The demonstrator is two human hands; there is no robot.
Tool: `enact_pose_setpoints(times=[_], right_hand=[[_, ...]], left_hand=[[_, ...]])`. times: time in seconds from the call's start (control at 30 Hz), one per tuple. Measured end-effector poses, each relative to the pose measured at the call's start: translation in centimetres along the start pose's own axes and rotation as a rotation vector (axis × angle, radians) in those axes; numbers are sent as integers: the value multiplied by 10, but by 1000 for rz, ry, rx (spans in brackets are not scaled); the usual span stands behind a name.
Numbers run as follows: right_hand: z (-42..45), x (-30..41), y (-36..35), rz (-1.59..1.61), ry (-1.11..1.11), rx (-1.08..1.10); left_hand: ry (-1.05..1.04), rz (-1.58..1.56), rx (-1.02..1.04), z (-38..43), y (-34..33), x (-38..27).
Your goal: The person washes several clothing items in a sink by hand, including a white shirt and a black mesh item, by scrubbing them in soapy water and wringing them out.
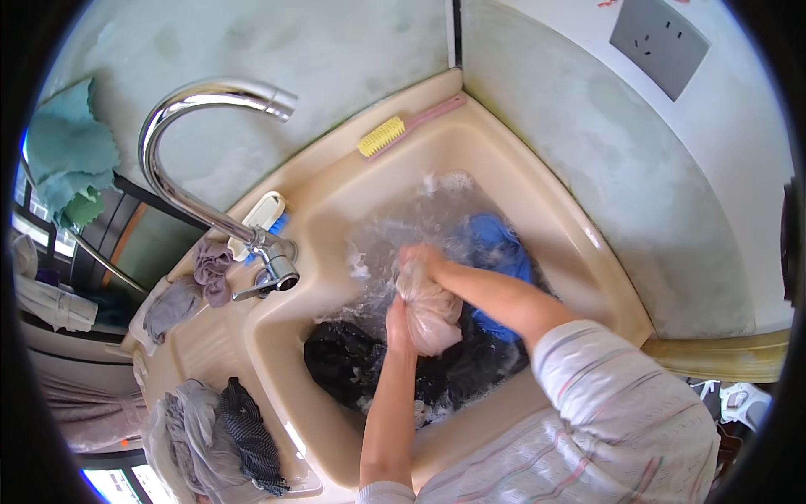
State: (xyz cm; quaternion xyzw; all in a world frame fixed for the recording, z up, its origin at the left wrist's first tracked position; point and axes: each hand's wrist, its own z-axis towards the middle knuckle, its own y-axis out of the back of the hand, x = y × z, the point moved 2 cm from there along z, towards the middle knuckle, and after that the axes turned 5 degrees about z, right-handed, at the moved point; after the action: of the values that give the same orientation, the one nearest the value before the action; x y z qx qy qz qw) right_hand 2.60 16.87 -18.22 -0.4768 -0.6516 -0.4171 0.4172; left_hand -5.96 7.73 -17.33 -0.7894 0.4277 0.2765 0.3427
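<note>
A wet, pale pink cloth point(429, 315) is bunched between my two hands, just over the water in the beige sink point(352, 157). My left hand point(399, 324) grips its lower left side. My right hand point(423, 259) clasps its upper end, and the fingers are partly hidden. Around them the cloudy, sudsy water point(403, 220) is stirred up. Blue fabric point(497, 242) lies in the water to the right, partly behind my right forearm. Dark fabric point(343, 356) floats below and to the left of my hands.
A chrome faucet point(189, 94) arches over the sink's left side. On the back ledge lies a pink-handled brush point(384, 137); a white brush point(264, 211) with blue bristles sits behind the faucet. Small cloths point(213, 268) and heaped grey garments point(201, 435) rest on the left ledge. A wall socket point(658, 47) is upper right.
</note>
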Motion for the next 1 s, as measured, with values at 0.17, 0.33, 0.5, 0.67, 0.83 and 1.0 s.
enact_pose_setpoints(times=[0.17, 0.33, 0.5, 0.67, 0.83, 1.0], right_hand=[[55, 21, 97, -459, 98, -271], [13, 14, 27, -827, 219, 174], [65, -7, 118, -553, 322, -207], [-47, 43, -5, -381, 821, 170], [-39, 11, -65, -980, 479, 172], [-51, 32, -28, -686, 509, 240]], left_hand=[[-195, 133, 176, 2, 31, -42], [-198, 1131, -60, 17, 39, -31], [-109, 26, 213, 13, 54, -52], [-22, -369, 166, 1, 32, -47], [-135, -267, 272, 31, 41, 28], [-84, -295, 110, 23, 31, 44]])
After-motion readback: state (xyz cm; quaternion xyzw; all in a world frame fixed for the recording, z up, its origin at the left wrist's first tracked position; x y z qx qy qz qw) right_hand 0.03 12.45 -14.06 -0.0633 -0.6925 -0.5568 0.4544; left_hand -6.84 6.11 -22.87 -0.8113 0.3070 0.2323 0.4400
